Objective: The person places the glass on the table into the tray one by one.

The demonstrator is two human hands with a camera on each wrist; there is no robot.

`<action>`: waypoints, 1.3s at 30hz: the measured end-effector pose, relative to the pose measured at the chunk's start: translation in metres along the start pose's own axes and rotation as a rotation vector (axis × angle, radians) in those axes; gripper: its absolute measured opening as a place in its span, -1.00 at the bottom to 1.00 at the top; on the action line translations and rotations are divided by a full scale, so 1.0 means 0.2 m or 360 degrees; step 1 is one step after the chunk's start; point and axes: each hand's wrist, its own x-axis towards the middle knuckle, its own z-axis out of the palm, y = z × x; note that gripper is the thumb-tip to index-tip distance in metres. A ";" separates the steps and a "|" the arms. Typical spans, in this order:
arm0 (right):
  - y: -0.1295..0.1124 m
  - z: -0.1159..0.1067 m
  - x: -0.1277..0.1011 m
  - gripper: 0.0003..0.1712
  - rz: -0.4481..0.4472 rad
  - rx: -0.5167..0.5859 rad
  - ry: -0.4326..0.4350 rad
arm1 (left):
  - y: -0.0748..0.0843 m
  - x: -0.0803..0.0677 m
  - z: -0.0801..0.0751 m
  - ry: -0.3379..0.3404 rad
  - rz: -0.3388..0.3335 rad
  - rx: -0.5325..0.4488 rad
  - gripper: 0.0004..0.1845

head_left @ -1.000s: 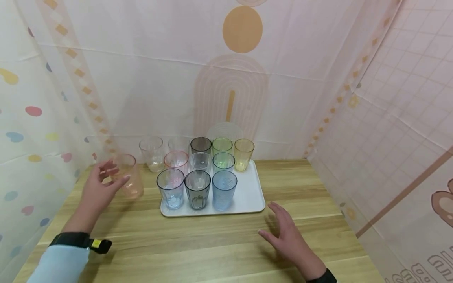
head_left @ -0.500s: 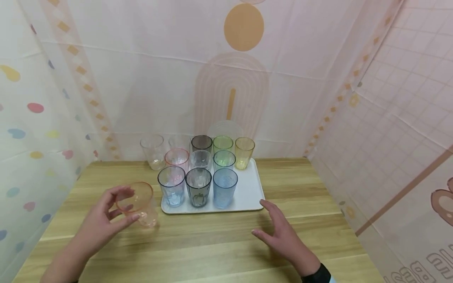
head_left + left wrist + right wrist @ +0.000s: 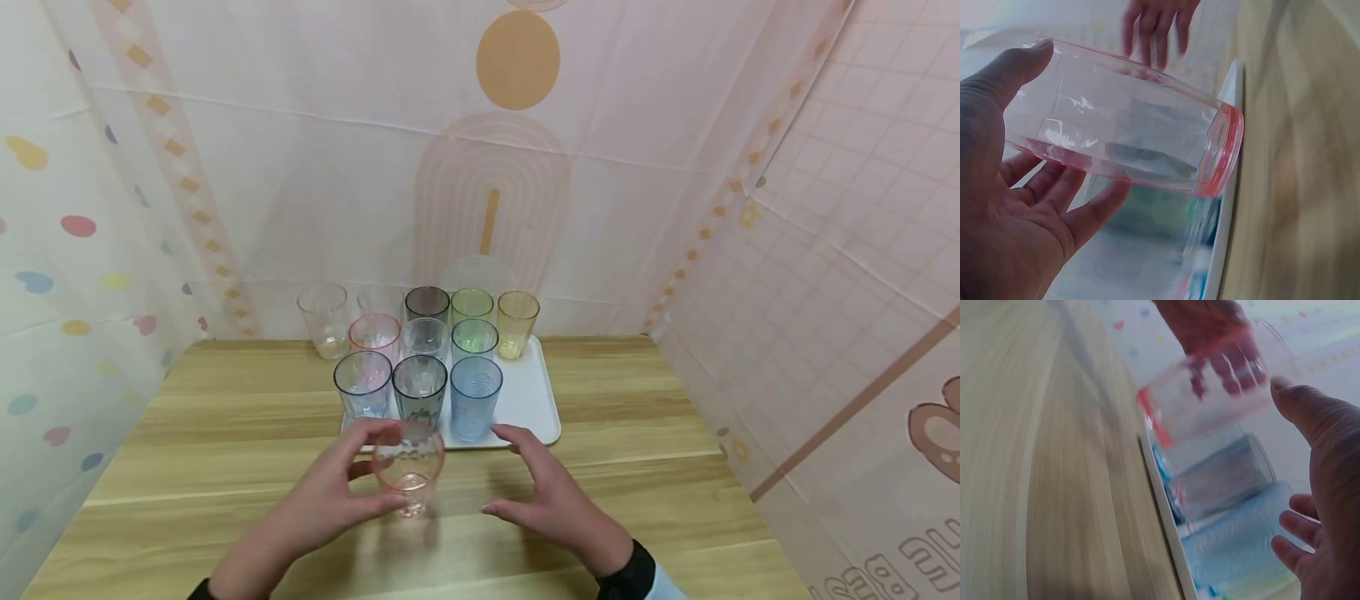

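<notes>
A see-through pink cup (image 3: 409, 467) hangs above the table just in front of the tray, gripped between the thumb and fingers of my left hand (image 3: 333, 492). In the left wrist view, the cup (image 3: 1129, 119) shows its thick reddish base and clear walls. My right hand (image 3: 551, 496) hovers on the other side with thumb and fingers spread, holding nothing and apart from the cup. Behind, a white tray (image 3: 528, 408) carries rows of upright cups. Its front row has a pale blue cup (image 3: 363, 379), a grey cup (image 3: 420, 383) and a blue cup (image 3: 475, 404).
Further back on the tray stand a pink-rimmed cup (image 3: 375, 333), a dark cup (image 3: 427, 302), a green cup (image 3: 472, 302) and a yellow cup (image 3: 517, 325), among others. A clear cup (image 3: 324, 325) stands left of the tray. Patterned cloth (image 3: 337, 183) encloses the wooden table (image 3: 637, 467).
My left hand has brought the pink cup from the table's left side to the front of the tray. My right hand has shifted a little to the left.
</notes>
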 end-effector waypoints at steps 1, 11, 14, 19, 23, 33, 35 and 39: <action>0.00 0.01 0.01 0.16 -0.0037 -0.0007 -0.0008 | 0.00 0.02 0.03 -0.0033 -0.0007 -0.0025 -0.11; -0.06 0.06 0.05 0.09 -0.0046 0.0097 -0.0074 | -0.01 0.09 0.22 -0.0170 0.0070 -0.0169 -0.14; -0.07 0.08 0.05 0.03 -0.0049 0.0133 -0.0091 | -0.01 0.10 0.24 -0.0215 0.0068 -0.0192 -0.14; -0.07 0.10 0.05 -0.03 0.0038 0.0258 -0.0114 | 0.01 0.11 0.26 -0.0250 0.0060 -0.0209 -0.14; -0.07 0.12 0.04 -0.02 0.0080 0.0353 -0.0099 | 0.01 0.11 0.27 -0.0246 0.0060 -0.0195 -0.14; -0.07 0.13 0.04 -0.04 0.0111 0.0358 -0.0061 | 0.01 0.09 0.24 -0.0219 0.0142 0.0107 -0.05; -0.06 0.12 0.03 -0.05 0.0118 0.0327 -0.0032 | 0.00 0.07 0.22 -0.0205 0.0105 0.0274 0.03; -0.02 0.07 0.01 -0.03 0.0177 0.0298 0.0033 | -0.04 0.01 0.13 -0.0130 0.0068 0.0636 0.07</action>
